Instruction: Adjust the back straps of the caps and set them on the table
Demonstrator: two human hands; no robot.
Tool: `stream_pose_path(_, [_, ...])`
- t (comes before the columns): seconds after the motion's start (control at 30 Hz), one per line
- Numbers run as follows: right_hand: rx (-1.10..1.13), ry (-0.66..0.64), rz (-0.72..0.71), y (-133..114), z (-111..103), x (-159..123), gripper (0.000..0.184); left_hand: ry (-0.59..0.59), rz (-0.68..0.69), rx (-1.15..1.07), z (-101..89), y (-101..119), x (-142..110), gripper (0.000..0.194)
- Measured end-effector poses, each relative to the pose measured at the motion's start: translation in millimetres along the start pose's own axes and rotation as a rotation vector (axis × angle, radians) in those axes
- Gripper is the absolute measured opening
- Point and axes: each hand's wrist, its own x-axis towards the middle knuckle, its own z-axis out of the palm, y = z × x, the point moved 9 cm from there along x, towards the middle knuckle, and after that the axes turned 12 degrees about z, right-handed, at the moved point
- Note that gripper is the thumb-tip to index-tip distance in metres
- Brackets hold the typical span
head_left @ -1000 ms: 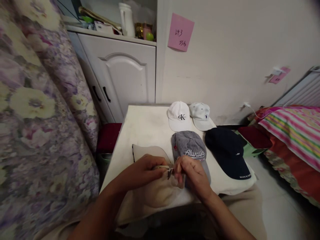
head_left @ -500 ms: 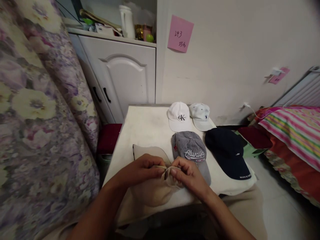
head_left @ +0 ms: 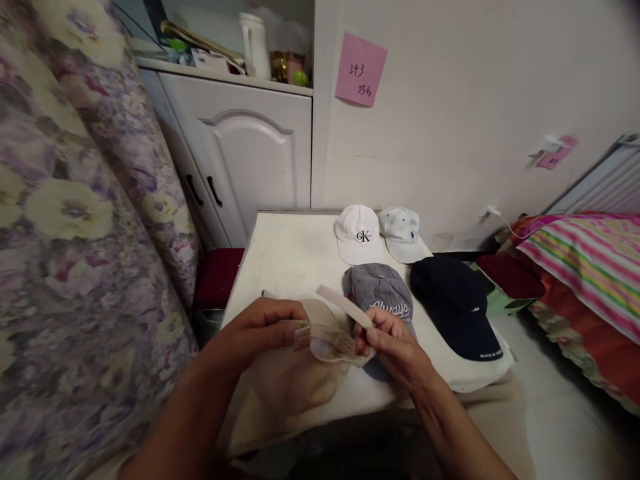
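A beige baseball cap (head_left: 300, 383) lies low over the near part of the table, its brim pointing away from me and partly hidden by my left hand. My left hand (head_left: 273, 327) pinches the buckle end of the cap's back closure. Between the thumb and fingers of my right hand (head_left: 387, 337) is the cap's adjustment strap (head_left: 345, 305), whose free end sticks out up and to the left. The two ends of the closure are apart. Just behind my right hand sits a grey cap (head_left: 375, 283) with white lettering, partly covered by it.
On the cream-covered table (head_left: 285, 247) are also a white cap (head_left: 357, 230), a pale blue cap (head_left: 400, 230) and a navy cap (head_left: 453, 300). A floral curtain (head_left: 85, 233) hangs at left. A white cabinet (head_left: 250, 153) stands behind, a bed (head_left: 595, 267) at right.
My hands have moved apart. The strap's free end now sticks out from my right hand, and the gap in the cap's back closure has widened.
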Motion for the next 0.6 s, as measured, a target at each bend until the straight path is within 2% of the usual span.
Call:
stream_pose_path(0.13, [-0.107,-0.137,0.041,-1.5,10.2,-7.8,0.031,0.206,-0.054,-0.198,-8.2,0.9,-14.2,0.022])
stream_pose_path(0.23, [-0.086,-0.098,0.058,-0.1,7.4,-9.5,0.029,0.273,-0.018,-0.307,-8.7,9.6,-17.7,0.02])
stream_pose_path(0.4, [0.035,-0.04,0.049,-4.7,9.3,-11.6,0.028,0.212,0.039,-0.295,-11.0,18.7,-16.6,0.044])
stream_pose_path(0.5, [0.101,-0.041,0.031,-10.5,11.2,-14.4,0.029,0.152,0.029,-0.255,-11.9,17.4,-19.7,0.042])
stream_pose_path(0.6, [0.074,-0.153,0.011,-16.4,19.7,-18.1,0.035,0.197,0.046,-0.243,-12.5,23.1,-25.0,0.035])
